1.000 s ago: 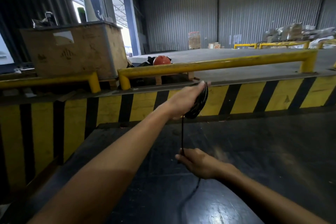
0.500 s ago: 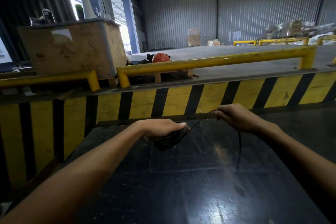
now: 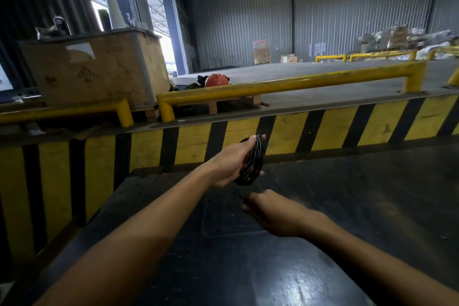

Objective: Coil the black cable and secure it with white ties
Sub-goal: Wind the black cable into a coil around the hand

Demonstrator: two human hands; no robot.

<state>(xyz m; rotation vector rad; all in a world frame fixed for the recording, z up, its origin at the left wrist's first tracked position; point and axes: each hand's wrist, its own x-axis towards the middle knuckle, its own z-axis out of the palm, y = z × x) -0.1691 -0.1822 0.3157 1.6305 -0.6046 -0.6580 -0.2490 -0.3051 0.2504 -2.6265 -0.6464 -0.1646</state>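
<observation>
My left hand [image 3: 229, 161] grips a coil of black cable [image 3: 253, 163] held upright, several loops wound around the fingers, above the dark table [image 3: 248, 268]. Just below the coil, my right hand [image 3: 270, 211] is blurred; its fingers pinch a short dark stretch of cable that runs up toward the coil. The loose end of the cable is hard to make out against the dark surface. No white ties are visible.
A yellow-and-black striped barrier [image 3: 285, 136] runs along the table's far edge, topped by yellow rails [image 3: 285, 87]. A wooden crate [image 3: 94, 69] stands at the back left, an orange helmet [image 3: 216, 80] behind the rail. Warehouse floor lies beyond.
My left hand has lifted the coil back upright. My right hand has swung from the right side down to below the coil, bringing the cable with it.
</observation>
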